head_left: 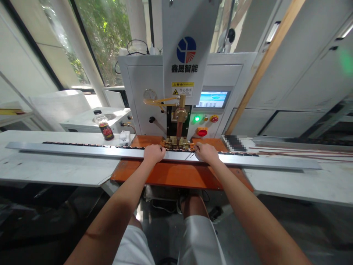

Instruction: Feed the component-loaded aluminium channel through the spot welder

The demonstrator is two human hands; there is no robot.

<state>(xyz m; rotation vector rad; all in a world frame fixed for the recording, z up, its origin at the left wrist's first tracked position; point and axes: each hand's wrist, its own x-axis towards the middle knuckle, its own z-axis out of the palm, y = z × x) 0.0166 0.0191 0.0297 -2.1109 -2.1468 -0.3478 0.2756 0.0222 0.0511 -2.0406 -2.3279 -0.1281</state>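
Head view: both hands rest on a long grey metal rail (82, 150) that runs across the counter (55, 169) and over the orange plate (176, 175) in front of the welding machine (182, 73). The left hand (153, 153) is curled into a fist on the rail, just left of the brass electrode head (178, 142); whether that grip pinches anything under the knuckles cannot be told. The right hand (205, 152) sits just right of the electrode head, its fingers narrowed as if pinching something thin at the rail's far edge, too small to make out.

A row of small dark parts (82, 145) lies along the rail's far edge, left of the electrode head, passing under it between the 2 hands.

To do this step well, I judge the hands should press the rail flat, keep it square to the electrode head, and stay clear of it on both sides.

Left of the electrode head stands a dark bottle (104, 127); right of it lie copper rods (303, 152).
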